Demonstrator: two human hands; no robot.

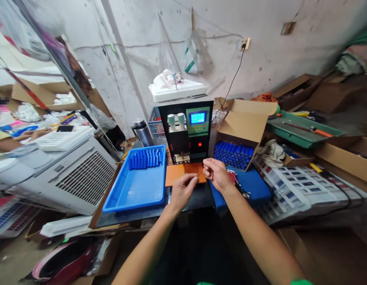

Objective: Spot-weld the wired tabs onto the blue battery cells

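Note:
A thin reddish wire (201, 171) runs between my two hands, in front of a black spot welder (174, 138) with a lit blue screen. My left hand (182, 190) pinches one end between thumb and finger, over the near edge of the orange board (174, 174). With its fingers curled, my right hand (217, 174) grips the other end, above the board's right side. Red and dark wire leads (235, 180) lie right of that hand on a blue pad (256, 186). The wire's ends are hidden in my fingers.
Left stands a blue tray (136, 186) with blue cylindrical cells (144, 159) along its far part. A cardboard box (245, 120) full of similar cells is at right, behind the pad. A metal flask (142, 132) stands behind the tray. At far left, a person's arm (8, 143) shows.

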